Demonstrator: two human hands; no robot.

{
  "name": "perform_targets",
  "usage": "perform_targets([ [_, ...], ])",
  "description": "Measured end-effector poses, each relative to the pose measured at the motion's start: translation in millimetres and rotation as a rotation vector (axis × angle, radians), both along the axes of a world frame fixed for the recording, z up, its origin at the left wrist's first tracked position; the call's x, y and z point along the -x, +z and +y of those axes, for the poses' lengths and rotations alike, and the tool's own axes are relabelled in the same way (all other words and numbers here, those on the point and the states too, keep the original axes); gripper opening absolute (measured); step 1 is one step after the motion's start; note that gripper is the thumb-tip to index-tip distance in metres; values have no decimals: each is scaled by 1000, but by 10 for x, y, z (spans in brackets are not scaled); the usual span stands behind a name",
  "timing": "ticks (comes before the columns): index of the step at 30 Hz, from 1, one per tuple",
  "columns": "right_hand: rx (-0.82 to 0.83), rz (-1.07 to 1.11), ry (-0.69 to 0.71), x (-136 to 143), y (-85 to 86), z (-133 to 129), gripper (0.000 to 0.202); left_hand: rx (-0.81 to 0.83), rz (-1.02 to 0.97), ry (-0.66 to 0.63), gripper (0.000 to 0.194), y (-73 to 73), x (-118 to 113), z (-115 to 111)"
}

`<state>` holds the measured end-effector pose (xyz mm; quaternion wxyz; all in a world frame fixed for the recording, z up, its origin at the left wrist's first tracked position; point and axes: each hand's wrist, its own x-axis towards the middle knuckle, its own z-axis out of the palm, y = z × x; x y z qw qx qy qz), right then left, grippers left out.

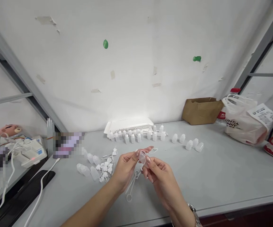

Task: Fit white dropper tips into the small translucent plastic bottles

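Note:
Both hands meet over the middle of the table, around one small translucent squeeze bottle [142, 157]. My left hand [126, 165] is closed, thumb and fingertips pinching its upper end. My right hand [158, 171] is closed too, with thumb and fingers wrapped round its body. Fingers hide part of the bottle. White ring straps [133, 186] lie on the table under the hands. Left of my left hand is a loose heap of white caps with straps [105, 168], beside several uncapped bottles [89, 164]. Capped bottles [133, 138] stand in a group behind the hands.
A white tray [129, 122] rests against the wall. Several loose bottles [189, 145] are at right, before a brown cardboard box [199, 112] and a plastic bag [242, 123]. At left lie a phone [67, 145], a white cable [41, 186] and a black bar [27, 198].

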<state>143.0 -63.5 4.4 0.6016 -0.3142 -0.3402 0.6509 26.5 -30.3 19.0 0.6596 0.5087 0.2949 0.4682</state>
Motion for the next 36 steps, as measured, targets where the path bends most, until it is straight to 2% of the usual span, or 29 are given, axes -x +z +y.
perform_targets([
  [4,70,251,195,0,56,20,26,0,-5,32,36,57,40,3],
  [7,150,402,288,12,59,21,27,-3,-78,109,41,88,64,23],
  [10,201,451,328,34,50,13,34,-38,-82,155,40,92,72,39],
  [14,245,428,360,69,47,7,38,-23,-23,77,27,82,71,34],
  [16,233,362,307,83,46,5,38,-8,-16,69,23,81,76,34],
  [19,116,200,111,90,36,-5,36,16,1,108,22,85,95,46],
  [24,-73,-200,-168,109,-18,-61,27,47,6,148,20,87,100,39],
  [26,-121,-350,-251,129,-57,-85,23,73,-15,133,20,74,82,28],
  [28,-141,-412,-303,143,-96,-93,19,89,-49,89,21,50,58,23],
  [31,-108,-322,-278,124,-118,-61,19,94,-78,4,24,5,25,25],
  [36,-54,-36,-58,27,-27,18,23,108,-55,-42,29,9,27,9],
])
